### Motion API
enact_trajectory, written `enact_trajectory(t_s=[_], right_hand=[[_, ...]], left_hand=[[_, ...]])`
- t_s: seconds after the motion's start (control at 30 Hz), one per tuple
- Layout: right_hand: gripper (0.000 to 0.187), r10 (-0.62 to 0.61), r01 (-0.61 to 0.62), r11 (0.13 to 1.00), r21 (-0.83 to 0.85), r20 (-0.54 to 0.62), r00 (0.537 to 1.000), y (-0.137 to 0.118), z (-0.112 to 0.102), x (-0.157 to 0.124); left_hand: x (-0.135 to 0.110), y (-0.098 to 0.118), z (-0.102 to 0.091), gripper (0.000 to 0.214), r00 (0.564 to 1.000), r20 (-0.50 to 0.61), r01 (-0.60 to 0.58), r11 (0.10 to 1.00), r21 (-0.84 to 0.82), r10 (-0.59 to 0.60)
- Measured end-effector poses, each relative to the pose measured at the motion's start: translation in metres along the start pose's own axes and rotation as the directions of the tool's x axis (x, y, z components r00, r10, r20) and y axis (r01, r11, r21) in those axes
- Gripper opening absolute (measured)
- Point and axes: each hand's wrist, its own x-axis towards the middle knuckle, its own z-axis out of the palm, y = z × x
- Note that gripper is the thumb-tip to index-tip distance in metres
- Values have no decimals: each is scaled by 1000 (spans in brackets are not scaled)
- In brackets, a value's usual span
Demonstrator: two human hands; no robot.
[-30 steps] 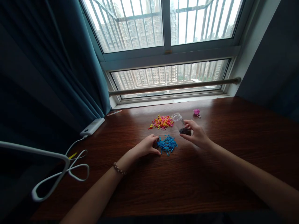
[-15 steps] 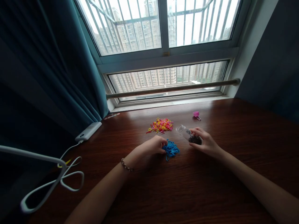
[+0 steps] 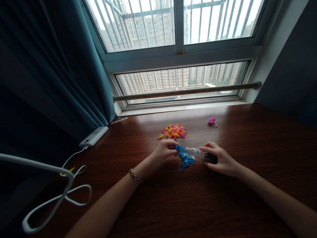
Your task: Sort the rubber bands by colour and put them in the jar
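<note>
My right hand (image 3: 219, 158) grips a small clear bottle (image 3: 196, 151) with a label and dark contents at its base. The bottle lies tilted on its side, its mouth pointing left. My left hand (image 3: 165, 150) pinches some small blue pieces, which look like rubber bands, right at the bottle's mouth. Whether any are inside the neck I cannot tell. Below and beside the mouth lies the rest of the blue rubber bands (image 3: 186, 160) in a loose pile on the table.
A pile of red, yellow and pink bands (image 3: 174, 131) lies beyond my left hand. Farther right sits a pink cap with a loop (image 3: 211, 120). A white power bank (image 3: 94, 136) with a white cable (image 3: 76, 196) is at the left, by the blue curtain (image 3: 96, 82). The window rail (image 3: 185, 93) runs behind the table.
My left hand has lifted blue bands from the pile. My right hand has brought the bottle lower and its mouth over to these bands.
</note>
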Motion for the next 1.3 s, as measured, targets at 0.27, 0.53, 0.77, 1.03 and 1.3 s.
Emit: enact_trajectory(t_s=[0.27, 0.53, 0.77, 1.03, 1.3], right_hand=[[51, 24, -26, 999, 33, 44, 999, -8, 5, -2], [47, 62, -67, 994, 90, 56, 996, -10, 4, -1], [45, 78, -82, 989, 123, 43, 996, -10, 4, -1], [45, 78, -82, 989, 122, 36, 996, -10, 3, -1], [45, 71, -76, 991, 110, 49, 996, -12, 4, -1]], left_hand=[[-9, 3, 18, 12, 987, -41, -150, 979, 141, 157], [-4, 1, 13, 31, 997, -73, 26, 990, -142, -37], [0, 3, -1, 30, 994, 31, 102, 993, -61, -100], [2, 1, -4, 34, 984, 51, 181, 946, -271, -173], [-2, 11, -3, 25, 993, 16, 117, 981, -157, -116]])
